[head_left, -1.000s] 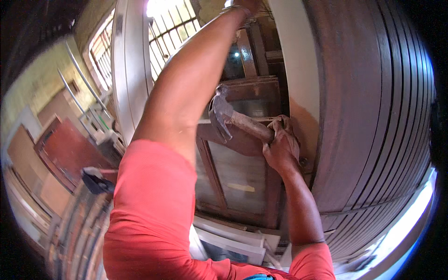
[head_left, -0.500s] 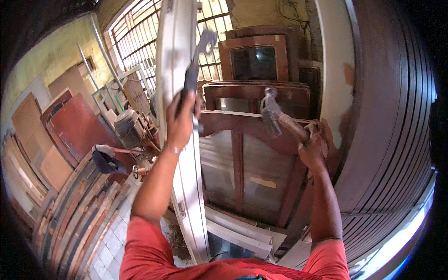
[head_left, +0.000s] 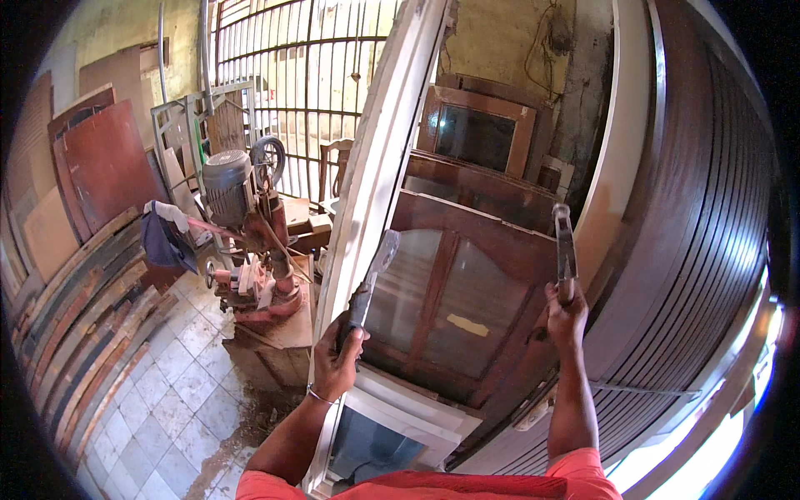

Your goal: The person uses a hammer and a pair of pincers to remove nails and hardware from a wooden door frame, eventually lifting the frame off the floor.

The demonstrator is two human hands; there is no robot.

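In a cluttered workshop, a person in red (head_left: pixel 467 486) is clamping the fingers of the right hand (head_left: pixel 567 318) around a hammer (head_left: pixel 566 254), which is pointing head-up near a brown slatted panel (head_left: pixel 692 242). The left hand (head_left: pixel 338 358) is wrapping its fingers around a dark-handled, metal-headed tool (head_left: pixel 381 260) by an upright white frame (head_left: pixel 382 158); whether they are touching, I cannot tell. Beyond, a glazed brown door (head_left: pixel 433 300) is standing before a stained yellow wall (head_left: pixel 500 42). Across the room, a motor-topped machine (head_left: pixel 227 185) is resting near dirty pale tiles (head_left: pixel 158 400), stacked boards (head_left: pixel 83 308) and a barred window (head_left: pixel 292 71).
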